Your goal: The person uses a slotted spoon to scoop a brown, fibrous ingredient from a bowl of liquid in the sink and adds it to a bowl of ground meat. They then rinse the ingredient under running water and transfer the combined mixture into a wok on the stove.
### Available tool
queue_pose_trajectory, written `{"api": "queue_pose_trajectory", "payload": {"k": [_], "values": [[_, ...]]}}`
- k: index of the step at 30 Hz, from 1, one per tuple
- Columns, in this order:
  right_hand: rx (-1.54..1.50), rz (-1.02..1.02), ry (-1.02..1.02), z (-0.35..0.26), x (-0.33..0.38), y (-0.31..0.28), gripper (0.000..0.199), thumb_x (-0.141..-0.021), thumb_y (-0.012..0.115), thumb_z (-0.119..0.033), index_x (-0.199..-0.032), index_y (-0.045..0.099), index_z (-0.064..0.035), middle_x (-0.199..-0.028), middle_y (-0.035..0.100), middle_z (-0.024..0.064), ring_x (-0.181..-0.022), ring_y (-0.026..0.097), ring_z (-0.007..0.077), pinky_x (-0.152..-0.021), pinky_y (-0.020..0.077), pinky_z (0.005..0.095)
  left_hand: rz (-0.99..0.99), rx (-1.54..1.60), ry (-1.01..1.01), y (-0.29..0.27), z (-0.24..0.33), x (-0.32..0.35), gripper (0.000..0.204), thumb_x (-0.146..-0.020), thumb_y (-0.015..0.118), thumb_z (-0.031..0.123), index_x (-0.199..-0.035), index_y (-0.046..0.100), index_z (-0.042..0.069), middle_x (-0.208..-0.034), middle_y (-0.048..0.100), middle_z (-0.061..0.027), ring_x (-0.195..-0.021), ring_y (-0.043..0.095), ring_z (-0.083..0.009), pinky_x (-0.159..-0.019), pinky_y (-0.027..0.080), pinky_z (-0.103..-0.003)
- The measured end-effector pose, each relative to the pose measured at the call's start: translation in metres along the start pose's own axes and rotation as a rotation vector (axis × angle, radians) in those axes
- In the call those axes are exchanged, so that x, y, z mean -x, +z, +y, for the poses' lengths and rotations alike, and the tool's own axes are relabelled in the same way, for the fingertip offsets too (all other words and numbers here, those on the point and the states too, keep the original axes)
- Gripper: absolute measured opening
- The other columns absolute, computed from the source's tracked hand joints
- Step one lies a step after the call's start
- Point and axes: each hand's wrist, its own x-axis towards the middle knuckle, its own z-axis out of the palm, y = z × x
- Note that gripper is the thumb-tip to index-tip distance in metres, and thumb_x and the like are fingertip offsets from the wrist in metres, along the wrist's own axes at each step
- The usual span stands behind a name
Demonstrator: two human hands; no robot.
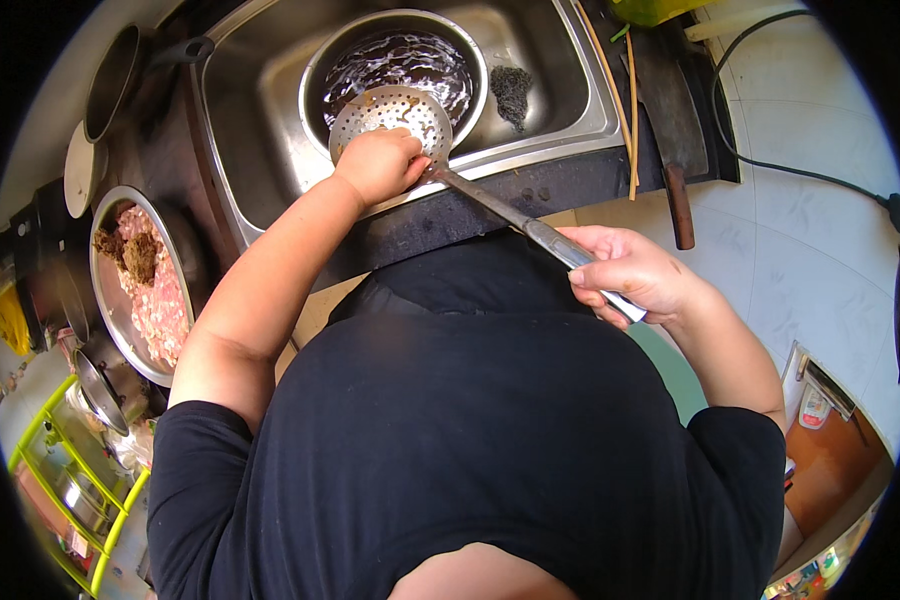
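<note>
A metal skimmer (410, 115) with a round perforated bowl is tilted over the near rim of a steel basin (478, 85) of rippling water. My right hand (635, 270) is wrapped round the end of its long handle. My left hand (378, 165) is closed against the skimmer's bowl near the neck. Its curled fingers hide whatever may be in them. Brownish specks show on the perforated metal. The basin stands in a steel sink (280, 70), and a dark wire scourer (511, 92) lies to its right.
On the left sits a metal bowl (110, 290) of pinkish minced meat (160, 310) with a brown lump. Beyond it are a dark pan (115, 85) and a green rack (100, 540). Right of the sink lie a cleaver (678, 205), thin wooden sticks (630, 120) and a black cable (800, 168).
</note>
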Motion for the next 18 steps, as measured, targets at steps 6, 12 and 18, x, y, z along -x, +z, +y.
{"api": "queue_pose_trajectory", "payload": {"k": [6, 12, 18], "values": [[-0.048, -0.033, -0.015, 0.003, -0.001, -0.003, 0.044, -0.08, 0.05, -0.004, -0.123, 0.042, 0.0005, -0.056, 0.05, 0.0003, -0.037, 0.044, 0.0068, -0.036, 0.0362, 0.0187, -0.049, -0.129, -0.066, 0.006, 0.004, -0.01, 0.027, -0.079, 0.05, 0.027, -0.067, 0.062, 0.006, -0.071, 0.061, -0.0114, -0.069, 0.059, -0.0295, -0.065, 0.048, -0.04], [-0.057, -0.05, -0.061, 0.015, -0.008, -0.015, 0.047, -0.079, 0.05, -0.003, -0.125, 0.041, 0.0006, -0.056, 0.049, -0.0011, -0.044, 0.044, 0.0057, -0.041, 0.0372, 0.0182, -0.068, -0.142, -0.109, 0.006, 0.006, -0.015, 0.027, -0.077, 0.05, 0.025, -0.064, 0.062, 0.006, -0.07, 0.062, -0.0135, -0.067, 0.06, -0.031, -0.064, 0.048, -0.041], [-0.091, -0.075, -0.083, 0.014, -0.01, -0.018, 0.046, -0.079, 0.05, -0.002, -0.124, 0.042, 0.0024, -0.06, 0.047, -0.0026, -0.052, 0.045, 0.0047, -0.051, 0.0374, 0.0177, -0.113, -0.2, -0.177, 0.006, 0.009, -0.021, 0.027, -0.076, 0.05, 0.026, -0.064, 0.063, 0.006, -0.071, 0.062, -0.014, -0.067, 0.061, -0.031, -0.064, 0.049, -0.041]]}}
